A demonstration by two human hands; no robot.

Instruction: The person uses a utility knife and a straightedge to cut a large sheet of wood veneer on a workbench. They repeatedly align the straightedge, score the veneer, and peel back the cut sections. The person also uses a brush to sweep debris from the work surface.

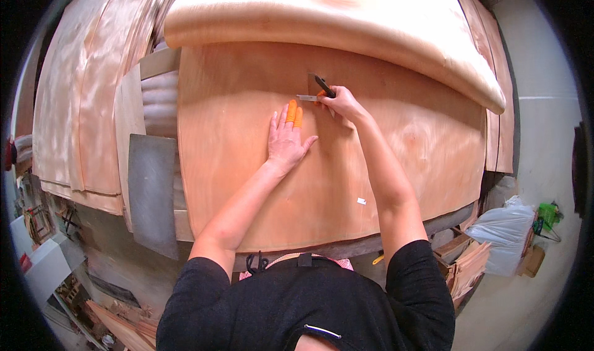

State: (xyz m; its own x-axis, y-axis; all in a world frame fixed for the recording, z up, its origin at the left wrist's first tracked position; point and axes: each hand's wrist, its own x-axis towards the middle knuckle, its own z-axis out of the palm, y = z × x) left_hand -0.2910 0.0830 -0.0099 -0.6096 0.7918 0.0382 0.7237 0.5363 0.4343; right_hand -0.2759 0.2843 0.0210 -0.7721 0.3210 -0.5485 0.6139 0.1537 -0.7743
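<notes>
My left hand (286, 142) lies flat on a light brown wood veneer sheet (247, 190), fingers stretched forward, with orange finger covers on two of them. Just ahead and to the right, my right hand (342, 102) is closed round a slim black tool (324, 86) that looks like a utility knife. A small pale strip (307, 98) sticks out leftward from the fingers of that hand; whether it is held or lies on the sheet, I cannot tell. Near the tool's far end a dark narrow mark or slit shows in the veneer. Orange also shows at a right fingertip.
Beyond my hands, a veneer sheet (346, 26) curls back in a broad roll. More veneer is stacked at left (80, 103). A grey board (152, 190) leans by the left edge. A white scrap (361, 201) lies near my right forearm. A plastic bag (504, 233) stands at right.
</notes>
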